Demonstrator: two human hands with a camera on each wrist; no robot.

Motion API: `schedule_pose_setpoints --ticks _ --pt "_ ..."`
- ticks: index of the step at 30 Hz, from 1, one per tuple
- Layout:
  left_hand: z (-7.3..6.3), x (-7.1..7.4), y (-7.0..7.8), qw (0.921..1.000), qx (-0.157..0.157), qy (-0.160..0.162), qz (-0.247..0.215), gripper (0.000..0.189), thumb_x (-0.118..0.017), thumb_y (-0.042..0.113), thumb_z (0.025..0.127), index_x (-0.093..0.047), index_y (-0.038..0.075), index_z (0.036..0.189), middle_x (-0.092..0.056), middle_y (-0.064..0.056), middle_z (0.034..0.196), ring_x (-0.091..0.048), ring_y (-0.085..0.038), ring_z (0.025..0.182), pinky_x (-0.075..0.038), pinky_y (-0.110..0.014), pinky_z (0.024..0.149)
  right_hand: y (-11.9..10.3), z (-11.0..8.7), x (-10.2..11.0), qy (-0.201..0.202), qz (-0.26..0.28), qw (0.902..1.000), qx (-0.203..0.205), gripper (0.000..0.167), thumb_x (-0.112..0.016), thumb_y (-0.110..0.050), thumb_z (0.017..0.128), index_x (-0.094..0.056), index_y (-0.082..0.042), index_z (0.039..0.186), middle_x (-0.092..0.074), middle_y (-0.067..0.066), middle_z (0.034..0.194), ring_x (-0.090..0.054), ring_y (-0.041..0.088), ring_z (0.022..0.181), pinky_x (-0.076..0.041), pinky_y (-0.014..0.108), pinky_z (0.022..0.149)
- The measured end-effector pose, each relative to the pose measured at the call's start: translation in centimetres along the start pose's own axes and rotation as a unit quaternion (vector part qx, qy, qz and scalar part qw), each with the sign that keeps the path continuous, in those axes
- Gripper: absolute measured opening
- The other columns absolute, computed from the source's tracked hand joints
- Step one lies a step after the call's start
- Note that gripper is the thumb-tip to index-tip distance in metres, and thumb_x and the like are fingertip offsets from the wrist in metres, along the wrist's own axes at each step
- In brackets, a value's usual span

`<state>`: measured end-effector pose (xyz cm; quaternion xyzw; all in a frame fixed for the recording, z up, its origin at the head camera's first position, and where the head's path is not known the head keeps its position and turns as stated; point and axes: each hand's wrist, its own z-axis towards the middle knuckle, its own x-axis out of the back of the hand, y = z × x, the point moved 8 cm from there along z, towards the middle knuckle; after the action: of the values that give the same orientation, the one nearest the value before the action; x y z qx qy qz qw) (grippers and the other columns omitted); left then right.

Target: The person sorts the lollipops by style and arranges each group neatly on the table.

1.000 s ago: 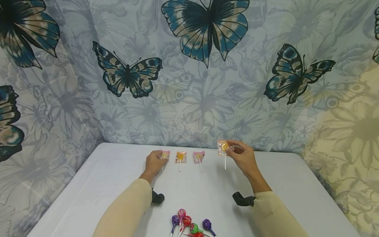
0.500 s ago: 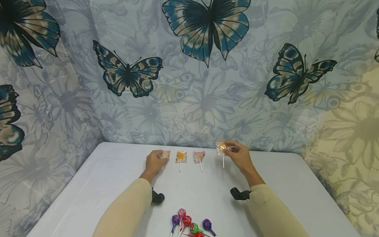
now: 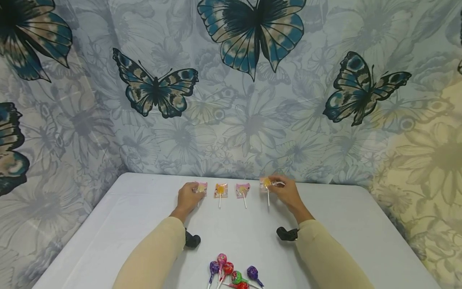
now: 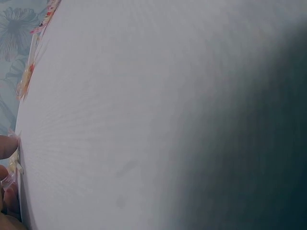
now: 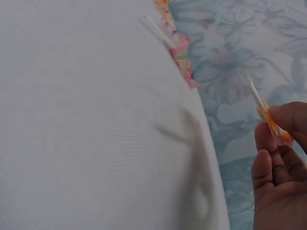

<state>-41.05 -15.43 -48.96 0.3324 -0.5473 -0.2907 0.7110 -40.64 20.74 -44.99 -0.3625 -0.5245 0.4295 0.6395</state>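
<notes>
The right hand [image 3: 286, 192], right of centre in the head view, pinches an orange-yellow lollipop [image 3: 267, 183] by its clear wrapper between thumb and forefinger; in the right wrist view the remaining fingers are bent beneath. Its white stick runs almost straight down the head frame, and towards the upper left in the right wrist view, apart from the white table [image 3: 108, 233]. The left hand [image 3: 187, 198], left of centre, has its fingers about a pink-wrapped lollipop [image 3: 202, 188] at the far side of the table; only fingertips show at the left wrist view's edge, so how firmly they grip is hard to judge. That stick points down the head frame, partly hidden. Both forearms reach up from the lower corners, hands angled inward.
</notes>
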Motion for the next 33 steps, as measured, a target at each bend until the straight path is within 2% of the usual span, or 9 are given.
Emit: schedule_pose_setpoints --ticks 2,9,16,21,28,33 --pt "0.0 0.0 0.1 1.0000 -0.001 0.000 -0.001 0.050 -0.078 0.013 0.079 -0.062 -0.007 0.122 -0.056 -0.020 0.128 -0.047 -0.036 0.124 -0.034 -0.044 0.105 0.4 0.0 -0.2 0.000 -0.010 0.9999 -0.007 0.035 -0.069 -0.003 0.084 -0.065 0.000 0.119 -0.058 0.015 0.113 -0.058 0.022 0.087 -0.050 0.028 0.068" --pt "0.2 0.1 0.0 1.0000 0.001 0.001 0.002 0.049 -0.078 0.013 0.079 -0.062 -0.007 0.122 -0.056 -0.021 0.128 -0.047 -0.036 0.125 -0.034 -0.044 0.105 1.3 0.5 -1.0 -0.011 -0.027 0.9996 -0.006 0.034 -0.070 0.000 0.085 -0.065 0.001 0.118 -0.058 0.019 0.111 -0.058 0.021 0.080 -0.049 0.026 0.062" --pt "0.2 0.0 0.0 1.0000 -0.001 0.000 -0.001 0.049 -0.078 0.013 0.078 -0.063 -0.007 0.121 -0.056 -0.021 0.128 -0.047 -0.037 0.124 -0.034 -0.044 0.105 2.1 0.8 -1.7 -0.017 -0.112 0.9927 -0.042 0.034 -0.072 -0.005 0.082 -0.068 -0.003 0.115 -0.062 0.013 0.113 -0.059 0.027 0.094 -0.051 0.034 0.073" --pt "0.2 0.0 0.0 1.0000 -0.007 0.000 -0.001 0.049 -0.078 0.013 0.078 -0.063 -0.007 0.121 -0.057 -0.021 0.127 -0.048 -0.037 0.123 -0.034 -0.044 0.105 2.4 0.9 -1.8 -0.019 -0.147 0.9884 -0.034 0.035 -0.073 -0.008 0.080 -0.069 -0.005 0.114 -0.065 0.011 0.110 -0.060 0.029 0.098 -0.050 0.041 0.080" --pt "0.2 0.0 0.0 1.0000 -0.004 -0.003 -0.001 0.049 -0.078 0.013 0.078 -0.063 -0.007 0.121 -0.056 -0.021 0.128 -0.047 -0.037 0.124 -0.034 -0.045 0.105 2.6 1.1 -2.0 -0.020 -0.199 0.9795 -0.024 0.033 -0.072 -0.010 0.080 -0.070 -0.006 0.114 -0.065 0.010 0.106 -0.060 0.027 0.093 -0.049 0.043 0.078" --pt "0.0 -0.1 -0.1 1.0000 -0.003 -0.004 -0.005 0.049 -0.078 0.012 0.079 -0.062 -0.007 0.121 -0.056 -0.021 0.128 -0.047 -0.036 0.124 -0.034 -0.044 0.105 2.6 1.0 -2.2 -0.032 -0.210 0.9769 -0.028 0.032 -0.072 -0.011 0.082 -0.070 -0.004 0.113 -0.065 0.011 0.104 -0.059 0.028 0.095 -0.048 0.045 0.080"
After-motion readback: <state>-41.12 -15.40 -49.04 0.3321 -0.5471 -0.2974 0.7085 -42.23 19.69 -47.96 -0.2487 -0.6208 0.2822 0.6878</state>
